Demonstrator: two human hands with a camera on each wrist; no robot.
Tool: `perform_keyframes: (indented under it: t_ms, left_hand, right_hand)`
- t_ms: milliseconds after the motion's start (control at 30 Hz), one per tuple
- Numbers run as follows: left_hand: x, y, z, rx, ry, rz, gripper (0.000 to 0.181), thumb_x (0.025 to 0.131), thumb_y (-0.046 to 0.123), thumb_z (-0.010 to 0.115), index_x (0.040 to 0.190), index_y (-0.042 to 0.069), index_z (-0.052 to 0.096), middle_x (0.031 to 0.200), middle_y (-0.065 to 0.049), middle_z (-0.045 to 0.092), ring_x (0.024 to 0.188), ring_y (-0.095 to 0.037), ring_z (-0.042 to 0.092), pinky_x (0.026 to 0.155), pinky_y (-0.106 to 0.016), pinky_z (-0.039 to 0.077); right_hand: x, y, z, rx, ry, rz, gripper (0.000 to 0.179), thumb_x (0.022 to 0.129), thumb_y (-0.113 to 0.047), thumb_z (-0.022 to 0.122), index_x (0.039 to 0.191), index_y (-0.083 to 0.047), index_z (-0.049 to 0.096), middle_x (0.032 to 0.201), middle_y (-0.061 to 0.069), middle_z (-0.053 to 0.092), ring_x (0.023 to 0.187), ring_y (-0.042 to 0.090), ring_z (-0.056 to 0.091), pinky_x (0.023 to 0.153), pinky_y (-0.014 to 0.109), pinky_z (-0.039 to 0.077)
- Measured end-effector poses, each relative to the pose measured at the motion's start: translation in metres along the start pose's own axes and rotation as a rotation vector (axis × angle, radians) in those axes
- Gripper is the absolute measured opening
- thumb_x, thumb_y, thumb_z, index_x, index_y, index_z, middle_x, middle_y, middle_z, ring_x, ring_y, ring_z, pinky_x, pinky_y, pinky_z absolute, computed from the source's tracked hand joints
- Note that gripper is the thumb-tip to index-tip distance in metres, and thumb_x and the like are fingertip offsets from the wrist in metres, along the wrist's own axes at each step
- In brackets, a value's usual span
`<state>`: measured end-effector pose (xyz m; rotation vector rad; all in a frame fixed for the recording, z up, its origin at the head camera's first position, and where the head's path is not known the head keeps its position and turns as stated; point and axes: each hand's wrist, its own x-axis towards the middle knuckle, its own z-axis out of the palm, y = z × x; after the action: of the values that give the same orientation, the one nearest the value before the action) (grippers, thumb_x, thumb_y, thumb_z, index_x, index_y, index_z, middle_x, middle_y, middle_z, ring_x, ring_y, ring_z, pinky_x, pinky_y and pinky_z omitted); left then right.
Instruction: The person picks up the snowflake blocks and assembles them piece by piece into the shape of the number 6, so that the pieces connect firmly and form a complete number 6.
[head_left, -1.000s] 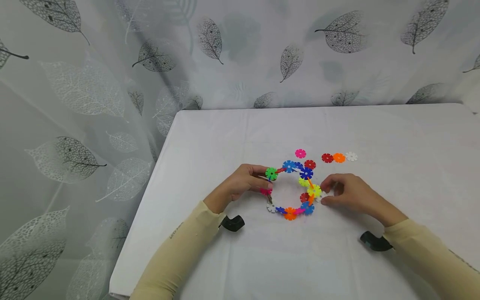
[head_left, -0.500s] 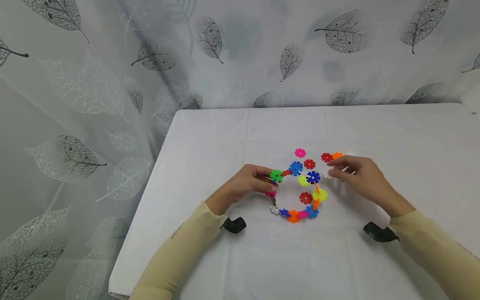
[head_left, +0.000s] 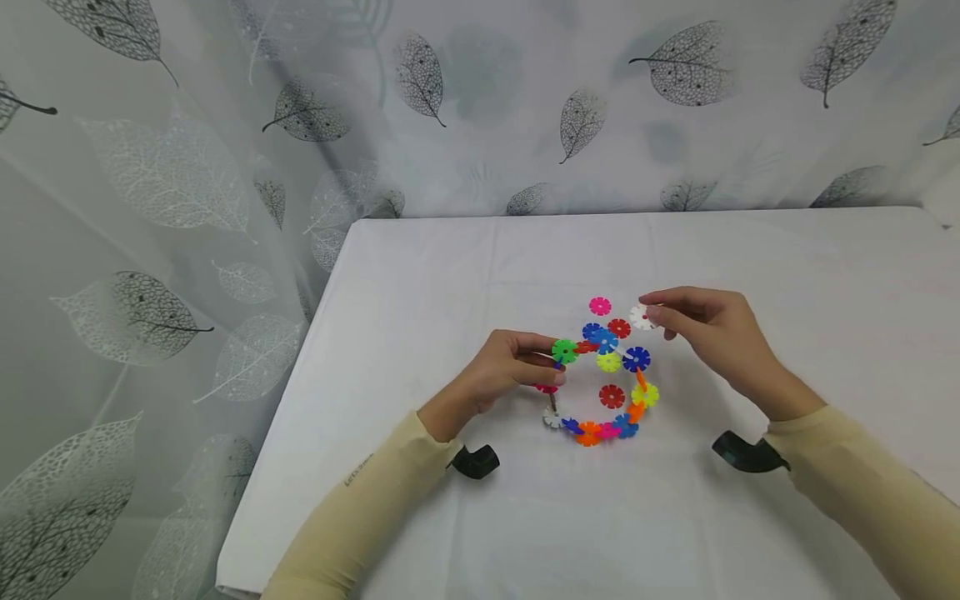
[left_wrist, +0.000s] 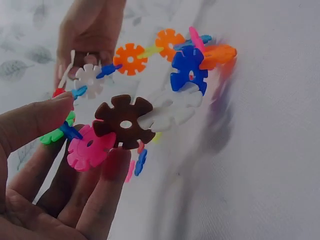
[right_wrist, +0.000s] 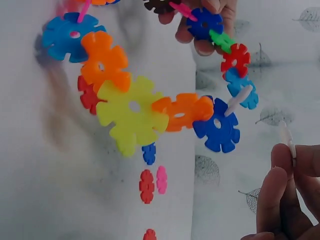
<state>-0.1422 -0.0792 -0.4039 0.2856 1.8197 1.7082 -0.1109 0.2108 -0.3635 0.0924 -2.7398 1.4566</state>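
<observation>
A ring of interlocked, multicoloured snowflake discs (head_left: 588, 433) stands tilted up from the white table. My left hand (head_left: 498, 375) grips its left side, near the green disc (head_left: 565, 351). In the left wrist view the thumb and fingers hold the ring around a pink disc (left_wrist: 90, 152), beside a brown disc (left_wrist: 117, 112). Beyond the ring's far right side, my right hand (head_left: 716, 333) pinches a loose white disc (head_left: 642, 317) between thumb and fingertips. The right wrist view shows this white disc (right_wrist: 286, 137) edge-on, apart from the ring's dark blue disc (right_wrist: 217, 125).
Loose discs lie on the table: pink (head_left: 600, 306), red (head_left: 618, 328) and blue behind the ring, yellow (head_left: 608, 362) and another red (head_left: 611, 396) seen through it. My right hand hides others. A leaf-print curtain (head_left: 480, 108) hangs behind the table (head_left: 420, 275).
My right hand has drawn the white disc away from the ring's yellow disc, up and toward the back. My left hand has shifted slightly right, turning the ring a little.
</observation>
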Motion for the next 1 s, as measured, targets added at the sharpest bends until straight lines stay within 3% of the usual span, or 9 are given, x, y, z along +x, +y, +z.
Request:
perform_keyframes:
  t_ms: [167, 400, 567, 1000]
  left_hand:
    - [-0.002, 0.002, 0.007, 0.011, 0.042, 0.012, 0.042, 0.086, 0.003, 0.08, 0.126, 0.0, 0.069, 0.109, -0.013, 0.074, 0.1, -0.021, 0.072, 0.086, -0.036, 0.058]
    - [-0.005, 0.002, 0.012, 0.009, 0.062, 0.046, 0.042, 0.085, 0.002, 0.081, 0.126, 0.002, 0.07, 0.11, -0.012, 0.075, 0.1, -0.022, 0.073, 0.085, -0.039, 0.058]
    - [-0.005, 0.001, 0.015, 0.016, 0.071, 0.066, 0.041, 0.086, 0.003, 0.08, 0.126, 0.003, 0.071, 0.11, -0.01, 0.075, 0.099, -0.02, 0.073, 0.085, -0.038, 0.058]
    - [-0.003, -0.005, 0.019, 0.009, 0.075, 0.144, 0.041, 0.086, 0.004, 0.081, 0.126, 0.005, 0.071, 0.115, -0.005, 0.074, 0.1, -0.019, 0.073, 0.081, -0.034, 0.059]
  right_hand:
    - [0.002, -0.013, 0.008, 0.017, -0.032, -0.045, 0.03, 0.099, -0.029, 0.069, 0.12, -0.009, 0.074, 0.105, 0.006, 0.073, 0.085, 0.018, 0.066, 0.069, 0.024, 0.052]
    - [0.005, -0.028, 0.016, -0.078, -0.095, -0.086, 0.035, 0.096, -0.036, 0.071, 0.115, -0.007, 0.076, 0.097, 0.006, 0.075, 0.084, 0.026, 0.065, 0.061, 0.028, 0.053]
    - [0.005, -0.034, 0.019, -0.133, -0.134, -0.074, 0.038, 0.094, -0.041, 0.072, 0.115, -0.009, 0.077, 0.093, 0.002, 0.075, 0.081, 0.025, 0.058, 0.054, 0.029, 0.048]
    - [0.003, -0.043, 0.024, -0.191, -0.162, -0.046, 0.042, 0.092, -0.042, 0.075, 0.115, -0.008, 0.078, 0.087, -0.001, 0.074, 0.078, 0.023, 0.061, 0.051, 0.03, 0.049]
